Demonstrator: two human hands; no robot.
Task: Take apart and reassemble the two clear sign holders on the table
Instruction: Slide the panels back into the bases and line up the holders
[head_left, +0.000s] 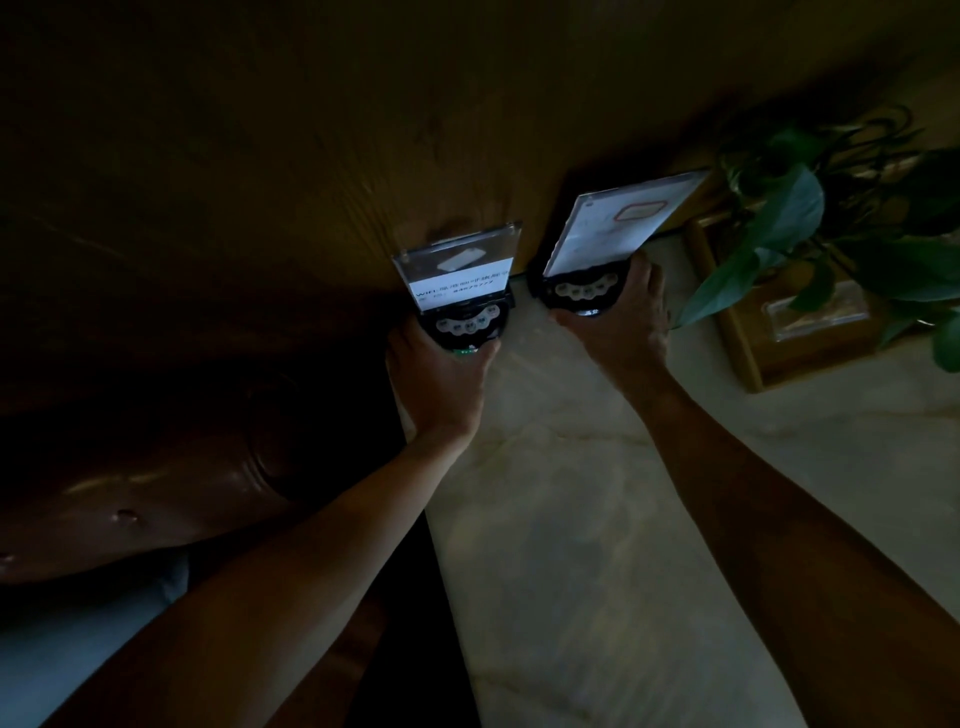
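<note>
Two clear sign holders stand at the far edge of a pale marble table (571, 519), against a wooden wall. The left sign holder (457, 270) is a short clear panel with a white printed card, set in a round black base with buttons. My left hand (441, 379) grips that base from the near side. The right sign holder (623, 223) is a taller clear panel holding a white sheet, tilted back to the right in a similar black base. My right hand (623, 322) wraps around that base. The scene is very dim.
A potted green plant (810, 228) stands at the right, over a wooden tray (753, 332) with a clear item in it. A dark brown padded seat (145, 483) lies left of the table. The wooden wall (311, 130) rises behind the holders.
</note>
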